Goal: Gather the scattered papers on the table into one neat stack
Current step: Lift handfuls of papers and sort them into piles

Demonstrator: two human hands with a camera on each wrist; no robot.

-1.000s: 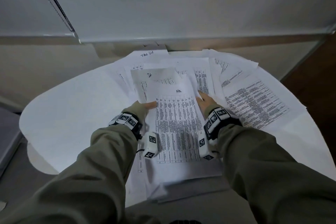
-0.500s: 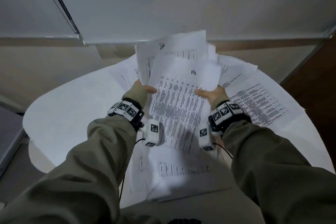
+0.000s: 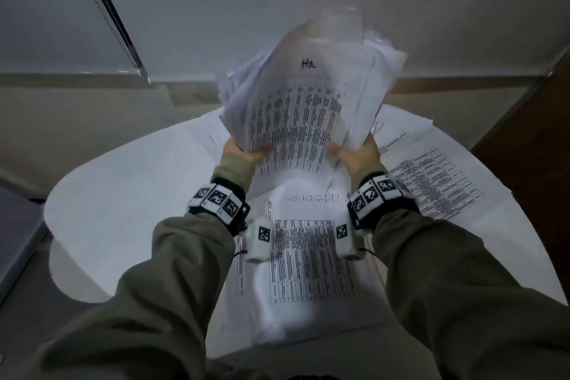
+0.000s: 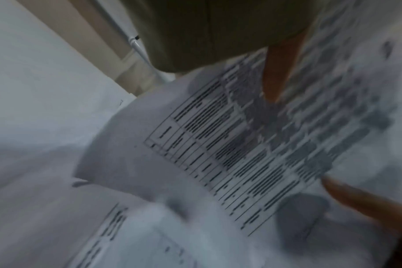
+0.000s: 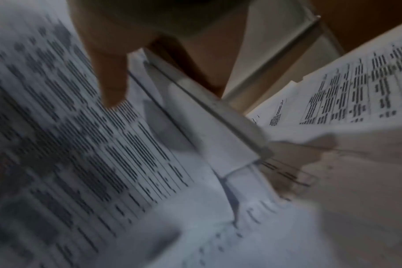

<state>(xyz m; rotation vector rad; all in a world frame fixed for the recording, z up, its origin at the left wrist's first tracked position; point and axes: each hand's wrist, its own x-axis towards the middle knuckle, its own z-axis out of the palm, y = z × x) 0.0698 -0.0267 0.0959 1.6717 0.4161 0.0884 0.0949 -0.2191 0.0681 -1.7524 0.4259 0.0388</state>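
Both hands hold a bundle of printed sheets [image 3: 296, 108] raised off the round white table [image 3: 123, 188], tilted up toward the far wall, top edges blurred. Left hand [image 3: 243, 153] grips the bundle's lower left edge, thumb on the front face, other fingers hidden behind the paper. Right hand [image 3: 354, 154] grips the lower right edge the same way, thumb on the print. Top sheet is a printed table with handwritten letters near its top. More sheets lie flat on the table: a pile [image 3: 308, 256] near the person between the forearms, and loose printed pages [image 3: 431, 182] to the right, some overlapping. Both wrist views are blurred; each shows a thumb [image 4: 280, 72] [image 5: 110, 78] pressed on print.
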